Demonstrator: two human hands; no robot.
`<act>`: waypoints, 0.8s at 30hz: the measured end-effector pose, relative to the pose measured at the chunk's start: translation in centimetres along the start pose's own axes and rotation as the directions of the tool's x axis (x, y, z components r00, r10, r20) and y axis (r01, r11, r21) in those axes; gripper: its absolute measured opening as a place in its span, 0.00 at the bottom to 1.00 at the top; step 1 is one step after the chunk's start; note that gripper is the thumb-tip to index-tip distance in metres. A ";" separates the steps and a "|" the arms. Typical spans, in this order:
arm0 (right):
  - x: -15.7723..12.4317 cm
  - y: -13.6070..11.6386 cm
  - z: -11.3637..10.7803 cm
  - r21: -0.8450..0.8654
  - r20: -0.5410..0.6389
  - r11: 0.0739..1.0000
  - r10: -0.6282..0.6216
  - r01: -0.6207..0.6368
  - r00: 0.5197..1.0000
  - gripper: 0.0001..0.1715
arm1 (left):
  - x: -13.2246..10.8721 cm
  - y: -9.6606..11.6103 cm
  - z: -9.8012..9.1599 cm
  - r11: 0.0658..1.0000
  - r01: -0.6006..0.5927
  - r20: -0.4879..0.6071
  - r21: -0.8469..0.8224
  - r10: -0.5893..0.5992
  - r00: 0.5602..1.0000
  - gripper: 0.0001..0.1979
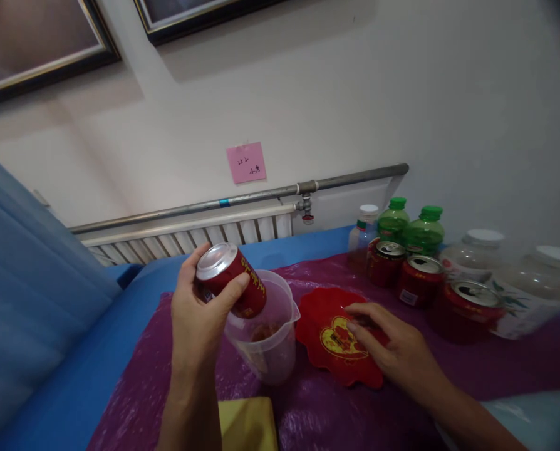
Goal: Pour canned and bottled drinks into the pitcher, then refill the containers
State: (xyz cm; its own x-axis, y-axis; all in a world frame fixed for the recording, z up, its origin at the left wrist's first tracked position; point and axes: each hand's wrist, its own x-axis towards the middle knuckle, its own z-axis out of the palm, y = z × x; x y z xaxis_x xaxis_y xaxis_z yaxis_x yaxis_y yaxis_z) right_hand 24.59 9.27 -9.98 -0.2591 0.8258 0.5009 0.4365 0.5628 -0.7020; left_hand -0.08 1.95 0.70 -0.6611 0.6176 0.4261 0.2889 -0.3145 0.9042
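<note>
My left hand (200,313) is wrapped round a red drink can (242,289) with yellow lettering. The can is tipped with its silver bottom up and its other end over the mouth of a clear plastic measuring jug (265,357). Some brownish-red liquid shows inside the jug. My right hand (393,347) hovers over the right side of a red scalloped plate (312,313) with a yellow heart design. Its fingers are loosely curled, with a small gap between thumb and forefinger and nothing visible in them.
Opened red cans (421,280), green-capped bottles (423,232), a white-capped bottle (363,232) and white-lidded jars (538,288) stand at the right. A yellow cloth (249,426) lies in front on purple plastic sheeting (303,419). Behind are a radiator (247,232) and a pipe (359,178).
</note>
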 end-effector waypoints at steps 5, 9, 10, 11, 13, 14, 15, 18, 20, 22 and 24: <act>0.0 0.0 0.1 -0.011 0.011 1.000 -0.006 0.006 1.000 0.11 | 0.1 -0.1 0.0 1.000 -0.003 0.004 -0.008 0.004 1.000 0.37; 0.0 0.1 0.1 -0.020 0.000 1.000 -0.020 0.020 1.000 0.11 | 0.1 -0.2 0.1 1.000 -0.011 0.008 -0.011 0.012 1.000 0.37; 0.0 0.1 0.1 -0.024 0.001 0.999 -0.022 0.022 1.000 0.11 | 0.1 -0.2 0.1 1.000 -0.013 0.006 -0.010 0.013 1.000 0.37; 0.0 0.1 0.1 -0.027 0.004 0.999 -0.023 0.023 1.000 0.11 | 0.1 -0.1 0.1 1.000 -0.013 0.005 -0.009 0.014 1.000 0.37; -0.1 0.1 0.1 -0.030 0.010 0.999 -0.021 0.022 1.000 0.11 | 0.1 -0.1 0.0 1.000 -0.018 -0.001 -0.005 0.018 1.000 0.37; -0.1 0.1 0.0 -0.030 0.012 0.999 -0.020 0.020 1.000 0.11 | 0.1 -0.1 0.0 1.000 -0.019 -0.002 -0.004 0.019 1.000 0.37; -0.1 0.1 0.0 -0.028 0.015 0.999 -0.017 0.017 1.000 0.11 | 0.1 -0.1 0.0 1.000 -0.021 -0.002 -0.006 0.021 1.000 0.37; -0.1 0.1 0.0 -0.019 0.015 1.000 -0.015 0.015 1.000 0.11 | 0.1 -0.2 0.0 1.000 -0.019 0.001 -0.008 0.019 1.000 0.37; -0.1 0.1 0.0 -0.018 0.011 1.000 -0.024 0.025 1.000 0.11 | 0.1 -0.1 0.0 1.000 -0.010 0.009 -0.002 0.011 1.000 0.37; -0.1 0.1 0.1 -0.024 0.008 0.999 -0.037 0.037 0.999 0.12 | 0.2 -0.1 0.1 1.000 -0.013 0.008 0.003 0.013 1.000 0.37; -0.1 0.1 0.1 -0.031 0.005 0.999 -0.044 0.044 0.999 0.12 | 0.2 -0.1 0.1 1.000 -0.019 0.007 0.000 0.019 1.000 0.37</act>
State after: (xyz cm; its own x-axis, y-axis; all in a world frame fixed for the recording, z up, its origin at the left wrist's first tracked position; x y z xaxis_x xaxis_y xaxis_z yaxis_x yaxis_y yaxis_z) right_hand 24.57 9.25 -10.15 -0.2825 0.8005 0.5285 0.4508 0.5972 -0.6635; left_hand -0.18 2.24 0.70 -0.6504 0.6170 0.4431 0.3010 -0.3263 0.8961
